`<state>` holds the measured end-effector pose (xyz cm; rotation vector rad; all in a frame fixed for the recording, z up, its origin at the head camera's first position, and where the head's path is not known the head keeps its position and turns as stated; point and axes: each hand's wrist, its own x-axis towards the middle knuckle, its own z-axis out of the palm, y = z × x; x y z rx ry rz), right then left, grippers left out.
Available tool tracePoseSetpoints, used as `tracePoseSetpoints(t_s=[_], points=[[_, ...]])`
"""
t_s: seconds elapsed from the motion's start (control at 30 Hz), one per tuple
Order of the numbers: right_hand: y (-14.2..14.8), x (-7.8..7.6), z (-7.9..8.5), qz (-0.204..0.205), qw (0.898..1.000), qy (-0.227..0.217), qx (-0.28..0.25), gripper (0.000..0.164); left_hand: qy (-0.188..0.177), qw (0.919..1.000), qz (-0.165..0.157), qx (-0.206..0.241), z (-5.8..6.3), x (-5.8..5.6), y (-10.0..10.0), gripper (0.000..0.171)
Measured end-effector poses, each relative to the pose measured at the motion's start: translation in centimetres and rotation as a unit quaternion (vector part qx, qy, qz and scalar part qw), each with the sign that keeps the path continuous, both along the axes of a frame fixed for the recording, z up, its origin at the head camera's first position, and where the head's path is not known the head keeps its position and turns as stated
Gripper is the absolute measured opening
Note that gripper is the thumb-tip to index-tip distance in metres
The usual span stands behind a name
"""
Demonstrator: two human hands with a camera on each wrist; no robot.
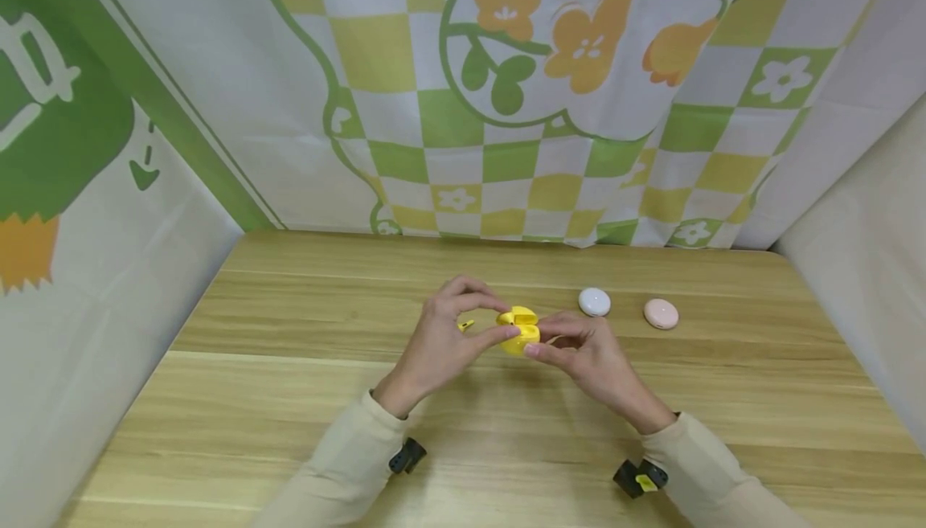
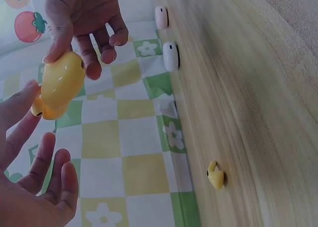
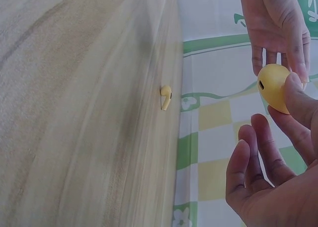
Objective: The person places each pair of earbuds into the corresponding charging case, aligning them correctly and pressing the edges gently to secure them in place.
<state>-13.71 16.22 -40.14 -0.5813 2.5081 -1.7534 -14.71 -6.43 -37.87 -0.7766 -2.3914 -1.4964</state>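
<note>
My right hand (image 1: 595, 355) grips a small glossy yellow earbud case (image 1: 522, 342) between thumb and fingers, up off the table. The case's lid (image 1: 524, 315) stands raised. At its left side, my left hand (image 1: 443, 339) pinches a yellow earbud (image 2: 37, 106) between thumb and index finger, right against the case; its other fingers spread free. A second yellow earbud (image 3: 166, 96) lies on the wooden table, partly behind the left hand in the head view.
A white round case (image 1: 595, 301) and a pink round case (image 1: 661, 313) sit on the wooden table (image 1: 289, 423), beyond and to the right of my right hand. A checked, flowered curtain (image 1: 448, 118) hangs along the back edge. Plain cloth walls stand at both sides.
</note>
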Motion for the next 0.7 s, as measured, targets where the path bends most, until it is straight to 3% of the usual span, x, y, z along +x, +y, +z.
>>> tracePoseSetpoints(t_s=[0.43,0.7], points=[[0.0,0.0,0.1,-0.001,1.0,0.003,-0.004,0.021,0.016,0.9998,0.0,0.007,0.2,0.0,-0.5,0.022],[0.1,0.1,0.3,-0.009,1.0,0.004,-0.001,0.02,-0.036,0.9989,0.026,0.014,-0.3,-0.9,-1.5,0.022]])
